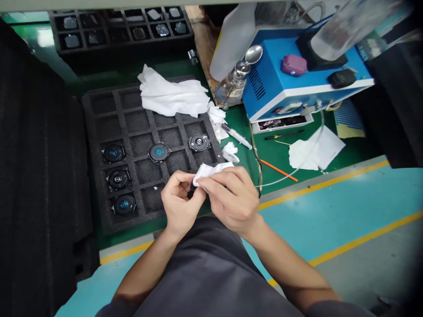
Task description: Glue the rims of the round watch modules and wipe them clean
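My left hand point(180, 202) is closed around a small dark watch case point(191, 193), mostly hidden by the fingers. Pinched in my right hand point(233, 198) is a white wipe point(211, 169), pressed against that piece at the left fingertips. Both hands are over the near right part of a black foam tray point(137, 171). Round watch cases lie in its compartments: several at the left, such as one point(118, 179), another point(159, 152) in the middle, and one point(199, 142) at the right. A large white cloth point(173, 94) is draped over the tray's far side.
Right of the tray lie crumpled tissues point(230, 152), a syringe point(236, 135) and an orange stick point(279, 170). A blue machine point(267, 83) with a thin tube stands behind, beside a glass dispenser bottle point(231, 83). Another foam tray point(122, 44) with square pieces is at the back left.
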`<state>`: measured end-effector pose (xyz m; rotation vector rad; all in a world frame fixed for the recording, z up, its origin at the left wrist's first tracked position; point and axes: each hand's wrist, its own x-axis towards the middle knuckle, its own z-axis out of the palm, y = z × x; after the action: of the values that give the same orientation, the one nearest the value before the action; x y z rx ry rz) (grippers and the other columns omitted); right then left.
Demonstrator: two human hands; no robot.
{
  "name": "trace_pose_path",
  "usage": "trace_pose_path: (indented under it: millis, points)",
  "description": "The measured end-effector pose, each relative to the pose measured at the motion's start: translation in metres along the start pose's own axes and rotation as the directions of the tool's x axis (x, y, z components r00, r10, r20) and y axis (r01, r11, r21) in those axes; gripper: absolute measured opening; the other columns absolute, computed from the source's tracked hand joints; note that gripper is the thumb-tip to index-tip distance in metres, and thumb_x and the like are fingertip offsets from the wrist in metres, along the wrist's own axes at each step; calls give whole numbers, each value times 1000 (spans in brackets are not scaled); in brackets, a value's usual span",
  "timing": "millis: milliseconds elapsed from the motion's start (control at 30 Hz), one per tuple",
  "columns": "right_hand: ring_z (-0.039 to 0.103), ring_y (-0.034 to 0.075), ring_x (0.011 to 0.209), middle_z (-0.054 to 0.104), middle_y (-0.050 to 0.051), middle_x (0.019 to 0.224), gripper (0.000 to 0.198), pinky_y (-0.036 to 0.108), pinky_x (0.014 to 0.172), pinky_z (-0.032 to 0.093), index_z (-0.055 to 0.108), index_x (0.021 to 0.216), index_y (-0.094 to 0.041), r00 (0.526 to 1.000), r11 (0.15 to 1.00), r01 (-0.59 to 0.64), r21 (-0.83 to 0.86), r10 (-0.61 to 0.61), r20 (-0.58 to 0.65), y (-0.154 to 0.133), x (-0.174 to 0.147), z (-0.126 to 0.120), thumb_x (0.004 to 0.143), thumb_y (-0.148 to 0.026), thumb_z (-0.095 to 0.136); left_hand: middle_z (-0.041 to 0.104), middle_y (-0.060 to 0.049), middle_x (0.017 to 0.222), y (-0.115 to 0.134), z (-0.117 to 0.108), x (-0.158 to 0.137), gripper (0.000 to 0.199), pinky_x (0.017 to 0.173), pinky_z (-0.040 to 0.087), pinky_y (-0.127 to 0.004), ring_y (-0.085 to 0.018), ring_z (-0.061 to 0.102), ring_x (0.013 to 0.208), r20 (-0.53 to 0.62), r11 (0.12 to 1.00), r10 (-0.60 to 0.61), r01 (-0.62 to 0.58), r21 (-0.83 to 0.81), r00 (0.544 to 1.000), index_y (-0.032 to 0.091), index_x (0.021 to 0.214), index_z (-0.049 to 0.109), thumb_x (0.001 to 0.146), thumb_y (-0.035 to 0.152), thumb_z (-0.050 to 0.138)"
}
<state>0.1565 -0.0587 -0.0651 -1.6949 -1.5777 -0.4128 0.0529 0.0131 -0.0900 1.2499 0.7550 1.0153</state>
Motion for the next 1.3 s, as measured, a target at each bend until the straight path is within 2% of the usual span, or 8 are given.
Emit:
trace_pose_path:
  millis: [200,333,400,533,700,933,1067,1300]
  points:
    - [61,20,80,74,3,80,25,36,73,56,73,102,-23,995,994,-94,49,95,-29,3,-9,-1,87,-4,70,62,2,73,-4,3,-1,17,60,51,-18,-9,63,66,-16,995,103,-103,12,995,18,79,66,72,8,76]
    - [62,16,74,72,1,81,21,34,68,54,73,98,-24,949,943,-283,177,303,-92,0,-8,-7,89,-6,69,67,0,78,-7,3,-4,17,72,59,-27,-16,74,79,-14,989,145,-144,25,989,19,81,64,76,10,78]
    - [63,15,73,72,2,82,17,33,66,53,73,97,-23,925,892,-351,285,377,-42,-7,-5,-7,89,-8,69,67,0,79,-10,2,-6,19,72,59,-28,-17,75,80,-5,981,186,-185,51,983,19,79,63,76,11,80]
    - [66,17,79,73,5,86,12,32,71,55,72,98,-18,938,907,-348,237,339,77,-14,-1,2,94,-10,65,65,1,75,-14,1,-7,19,62,52,-22,-12,67,69,-13,946,285,-279,168,959,19,74,62,77,8,78]
    - [64,18,76,70,4,80,13,32,70,52,71,89,-20,920,921,-390,5,390,-43,17,0,5,97,-18,61,68,1,78,-12,4,-8,20,74,63,-31,-19,79,82,-30,960,274,-271,77,961,18,79,62,77,8,79]
    - [65,16,74,69,1,80,8,30,66,52,71,91,-22,857,857,-482,180,504,-107,31,-2,-13,96,-24,65,68,0,79,-8,4,-6,22,70,60,-25,-15,75,77,-75,986,164,-161,48,984,18,85,63,79,24,84]
    - [66,16,78,70,1,82,6,31,69,53,70,91,-23,870,859,-462,221,487,-73,25,-3,-13,95,-21,66,71,-4,89,-5,1,-2,23,75,58,-25,-14,70,82,-31,993,87,-84,80,996,18,100,72,81,27,82]
    - [66,17,80,71,2,86,9,33,72,54,72,95,-22,907,872,-400,283,421,-14,17,-3,-10,94,-16,66,72,-3,88,-3,-1,-1,16,71,55,-23,-14,69,81,32,989,134,-136,60,990,20,98,77,82,15,78]
